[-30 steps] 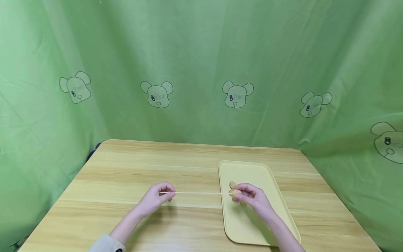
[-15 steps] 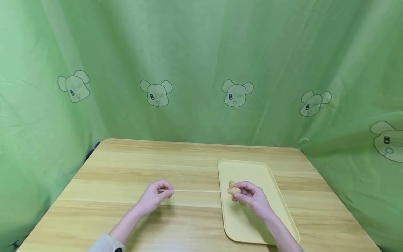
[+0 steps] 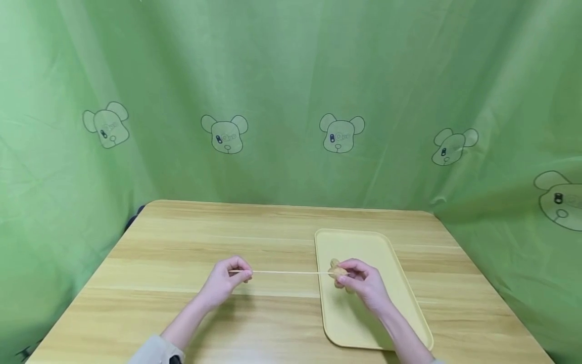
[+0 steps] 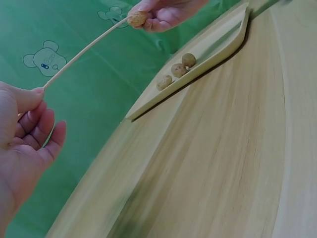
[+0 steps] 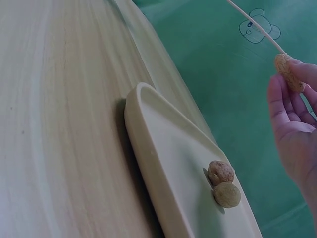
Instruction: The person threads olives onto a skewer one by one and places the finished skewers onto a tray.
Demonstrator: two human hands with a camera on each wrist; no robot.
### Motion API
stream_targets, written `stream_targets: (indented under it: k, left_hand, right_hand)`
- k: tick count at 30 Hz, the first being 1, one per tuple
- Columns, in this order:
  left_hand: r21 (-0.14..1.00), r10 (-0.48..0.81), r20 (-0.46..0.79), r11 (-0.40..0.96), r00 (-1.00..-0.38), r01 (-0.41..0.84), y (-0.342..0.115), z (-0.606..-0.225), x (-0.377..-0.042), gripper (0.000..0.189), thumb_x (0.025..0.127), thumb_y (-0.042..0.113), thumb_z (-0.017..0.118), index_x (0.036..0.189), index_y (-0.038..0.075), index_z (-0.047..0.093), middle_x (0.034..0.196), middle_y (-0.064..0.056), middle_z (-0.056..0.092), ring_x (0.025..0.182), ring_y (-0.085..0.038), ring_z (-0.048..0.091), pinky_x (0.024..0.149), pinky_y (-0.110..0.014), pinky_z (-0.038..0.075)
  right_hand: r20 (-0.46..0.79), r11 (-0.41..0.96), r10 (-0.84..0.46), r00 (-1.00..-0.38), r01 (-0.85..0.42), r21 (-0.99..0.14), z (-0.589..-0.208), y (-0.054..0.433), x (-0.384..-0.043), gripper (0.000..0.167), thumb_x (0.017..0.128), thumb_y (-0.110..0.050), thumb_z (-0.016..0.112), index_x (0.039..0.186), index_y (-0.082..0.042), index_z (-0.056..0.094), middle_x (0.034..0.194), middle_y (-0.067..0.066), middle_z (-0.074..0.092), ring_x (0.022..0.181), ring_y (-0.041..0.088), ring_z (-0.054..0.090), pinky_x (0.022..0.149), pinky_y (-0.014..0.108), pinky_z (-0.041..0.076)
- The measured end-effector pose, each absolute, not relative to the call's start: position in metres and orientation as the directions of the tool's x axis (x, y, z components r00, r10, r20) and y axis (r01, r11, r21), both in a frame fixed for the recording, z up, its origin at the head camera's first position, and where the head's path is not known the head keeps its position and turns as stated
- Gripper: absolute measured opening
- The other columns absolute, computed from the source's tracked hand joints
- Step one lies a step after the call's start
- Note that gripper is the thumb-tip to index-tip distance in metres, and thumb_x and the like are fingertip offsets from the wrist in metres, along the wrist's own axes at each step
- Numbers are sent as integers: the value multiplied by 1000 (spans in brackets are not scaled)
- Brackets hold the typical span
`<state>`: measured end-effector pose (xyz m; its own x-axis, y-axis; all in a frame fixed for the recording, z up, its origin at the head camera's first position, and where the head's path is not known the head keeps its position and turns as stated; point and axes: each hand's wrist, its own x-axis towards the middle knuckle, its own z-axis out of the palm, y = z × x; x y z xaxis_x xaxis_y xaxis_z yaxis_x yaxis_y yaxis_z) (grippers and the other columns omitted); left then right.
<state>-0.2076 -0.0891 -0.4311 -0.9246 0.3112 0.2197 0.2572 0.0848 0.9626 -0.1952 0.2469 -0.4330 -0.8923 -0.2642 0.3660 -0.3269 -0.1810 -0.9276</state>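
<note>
My left hand (image 3: 226,279) pinches a thin wooden skewer (image 3: 291,272) near its left end, between thumb and fingers. The skewer runs almost level to the right, into a brown, rough-skinned meatball (image 5: 289,73). My right hand (image 3: 364,283) pinches that meatball between thumb and fingertips above the tray. In the head view the skewer's pale tip shows on the meatball's right side, close to the right fingers. Three more meatballs (image 4: 179,70) lie in the tray below, partly hidden by the right hand in the head view.
The shallow cream tray (image 3: 359,240) lies lengthwise on the right part of the wooden table (image 3: 204,232). A green curtain (image 3: 282,76) printed with bear heads hangs behind and along both sides of the table.
The skewer's tip now shows past the meatball's right side, where earlier the skewer ended at its left side. Both hands stay in nearly the same places.
</note>
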Motion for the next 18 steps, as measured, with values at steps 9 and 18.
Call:
stream_targets:
  k: [9,18]
  left_hand:
    - [959,301,238,76,-923,272,-89,-431,-208,6,86,-3,59,85,-9,58,84,-20,60,74,-18,59,70,-25,51]
    - [965,312,224,60,-923,255,-88,-431,-207,7,86,-4,58,86,-11,56,82,-17,60,71,-10,57,69,-27,52]
  right_hand:
    - [345,-231,-243,-907,-291,-928,-431,240,-195,30,78,16,57,97,-5,66,93,2,64,76,9,62,65,20,52]
    - [356,-252,-249,-901,-295,-922,-433,236,-196,33,77,16,58,97,-8,68,95,2,63,76,9,63,66,20,53]
